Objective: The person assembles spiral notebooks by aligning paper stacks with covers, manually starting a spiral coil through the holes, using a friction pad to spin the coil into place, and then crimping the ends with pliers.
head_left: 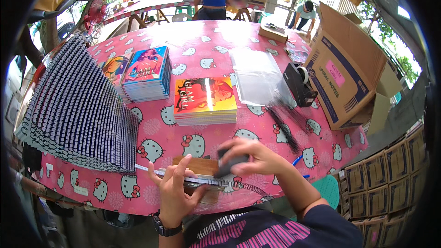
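Observation:
At the near edge of the table, my left hand (pixel 175 187) is closed around a thin notebook (pixel 190 177), its bound edge upward. A dark spiral coil (pixel 245 186) runs along that edge, and its loose end trails right over the tabletop. Just beyond the notebook lies a wooden block (pixel 198 164). My right hand (pixel 252 155) grips a dark, blocky tool (pixel 233 161), whose kind is blurred. That tool is close to the coil's right part; whether they touch I cannot tell. My left fingers partly hide the notebook.
Spiral notebooks (pixel 76 110) form a tall stack at left. Farther back stand blue-covered notebooks (pixel 146 71) and orange-covered ones (pixel 205 101). Clear plastic sleeves (pixel 258 76), loose black coils (pixel 284 128), a tape dispenser (pixel 298 85) and an open carton (pixel 342 76) occupy the right side.

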`<act>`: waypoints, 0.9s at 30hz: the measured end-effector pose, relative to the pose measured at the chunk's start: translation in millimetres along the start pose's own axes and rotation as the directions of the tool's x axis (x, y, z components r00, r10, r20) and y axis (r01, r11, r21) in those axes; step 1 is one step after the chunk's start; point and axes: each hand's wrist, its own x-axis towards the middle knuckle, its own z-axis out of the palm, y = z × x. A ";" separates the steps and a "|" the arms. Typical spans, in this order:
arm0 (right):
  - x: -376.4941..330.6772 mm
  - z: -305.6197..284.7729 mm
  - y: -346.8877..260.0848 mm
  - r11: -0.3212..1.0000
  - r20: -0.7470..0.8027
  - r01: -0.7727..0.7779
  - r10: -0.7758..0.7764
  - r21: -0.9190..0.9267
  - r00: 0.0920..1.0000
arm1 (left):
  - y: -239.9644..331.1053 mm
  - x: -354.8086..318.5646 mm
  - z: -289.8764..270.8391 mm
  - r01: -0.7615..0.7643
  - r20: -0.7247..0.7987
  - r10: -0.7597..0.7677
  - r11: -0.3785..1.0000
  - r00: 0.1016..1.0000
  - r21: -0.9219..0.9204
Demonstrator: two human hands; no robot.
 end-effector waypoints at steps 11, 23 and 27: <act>34.4 15.2 7.6 0.968 0.116 0.067 -0.040 -0.243 0.992 | -15.6 4.4 -16.0 0.048 -0.035 -0.045 0.995 0.998 0.090; 55.5 32.0 -6.0 0.969 0.195 0.186 -0.216 0.159 0.957 | -54.7 -13.2 -13.2 0.065 -0.472 -0.126 0.987 0.873 -0.144; 66.3 35.1 8.3 0.983 0.062 0.111 -0.121 0.146 0.991 | -68.2 -29.5 -0.1 0.026 -0.329 -0.389 0.678 0.860 -0.734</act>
